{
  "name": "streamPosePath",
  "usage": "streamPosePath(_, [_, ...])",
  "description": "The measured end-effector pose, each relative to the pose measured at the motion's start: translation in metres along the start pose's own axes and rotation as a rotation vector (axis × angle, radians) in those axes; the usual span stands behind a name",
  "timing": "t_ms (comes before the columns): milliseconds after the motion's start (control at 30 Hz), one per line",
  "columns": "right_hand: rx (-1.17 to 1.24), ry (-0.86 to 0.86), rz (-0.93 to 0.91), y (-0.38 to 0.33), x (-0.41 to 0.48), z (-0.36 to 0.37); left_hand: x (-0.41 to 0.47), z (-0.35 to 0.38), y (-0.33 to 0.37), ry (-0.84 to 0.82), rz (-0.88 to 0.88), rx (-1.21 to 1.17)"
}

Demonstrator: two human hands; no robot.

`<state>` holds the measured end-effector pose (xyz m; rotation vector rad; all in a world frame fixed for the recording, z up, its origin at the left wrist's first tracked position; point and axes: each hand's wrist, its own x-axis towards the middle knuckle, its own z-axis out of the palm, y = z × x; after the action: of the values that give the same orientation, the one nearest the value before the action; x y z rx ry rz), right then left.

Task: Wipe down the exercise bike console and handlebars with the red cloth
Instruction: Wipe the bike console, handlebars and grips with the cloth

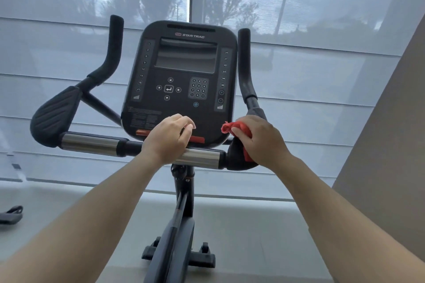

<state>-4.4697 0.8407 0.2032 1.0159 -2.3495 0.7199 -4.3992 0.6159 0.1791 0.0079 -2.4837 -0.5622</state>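
1. Black rubber on the left handlebar (54, 117), mid-left of the frame: firm, grippy, likely fine under a hard rub.
2. Just right of it, chrome bar (89, 145) running toward centre; smooth, probably slick under fabric.
3. At lower centre, left hand (166, 138) resting its heel on that bar, fingers loosely curled before the console's bottom edge, gripping nothing visible.
4. Above, console (181, 80) filling the centre; rigid flat face with screen and keys, best wiped lightly to avoid pressing buttons.
5. Right of centre, red cloth (239, 130): soft, light, limp, bunched; best taken as a wad in the palm. Pokes out past thumb and forefinger toward the console's lower right corner, with another strip showing below the palm.
6. Right hand (259, 140) clenched round the cloth, pressing it against the black pad (236, 156) beside the console.
7. Upper right of centre, right handlebar (245, 64) rising upright, bare of any hand.
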Motion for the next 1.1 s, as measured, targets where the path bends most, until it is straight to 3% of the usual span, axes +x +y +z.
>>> streamPosePath(133, [-0.085,-0.164,-0.239,-0.015,-0.004,0.004,0.002,0.001,-0.002,0.015,-0.006,0.005])
streamPosePath(233, [-0.111,-0.112,-0.360,-0.021,-0.021,0.011,0.000,-0.001,-0.001,0.007,-0.026,0.019])
streamPosePath(433, [-0.121,-0.240,-0.420,0.007,0.017,-0.006,0.004,-0.004,0.006,-0.056,-0.102,0.032])
streamPosePath(733, [-0.168,-0.278,-0.297,0.046,0.079,-0.017,0.023,0.013,0.024,0.055,-0.266,-0.005])
streamPosePath(900, [-0.261,-0.385,-0.405,0.032,0.075,-0.015,0.020,0.011,0.026,0.033,-0.318,0.018])
streamPosePath(1100, [-0.014,-0.370,-0.642,0.026,0.042,-0.010,0.019,0.011,0.028,0.041,-0.329,0.037])
